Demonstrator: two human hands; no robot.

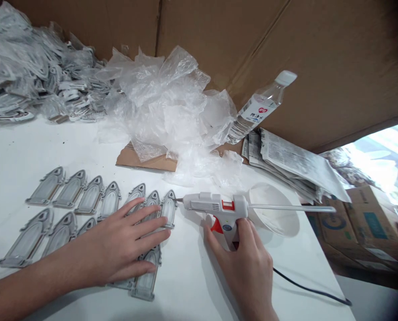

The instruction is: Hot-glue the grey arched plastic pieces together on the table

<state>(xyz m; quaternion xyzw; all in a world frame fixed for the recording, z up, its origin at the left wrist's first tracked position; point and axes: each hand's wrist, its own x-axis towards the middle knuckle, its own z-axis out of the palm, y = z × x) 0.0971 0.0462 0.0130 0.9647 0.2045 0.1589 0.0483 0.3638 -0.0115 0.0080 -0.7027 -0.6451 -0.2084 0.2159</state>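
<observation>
From far off, I worry: if my right hand (pixel 244 265), curled round the glue gun (pixel 215 206), slips, the tip (pixel 179 199) could burn my left hand (pixel 128 236), spread over the grey arches (pixel 110 201). The gun sits above the white table (pixel 188 281), long side left to right, nose pointing left at the end arch (pixel 168 210).

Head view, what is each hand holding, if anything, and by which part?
The right hand holds the glue gun by its handle. The left hand is spread over the grey arched pieces, with no visible grip.
</observation>
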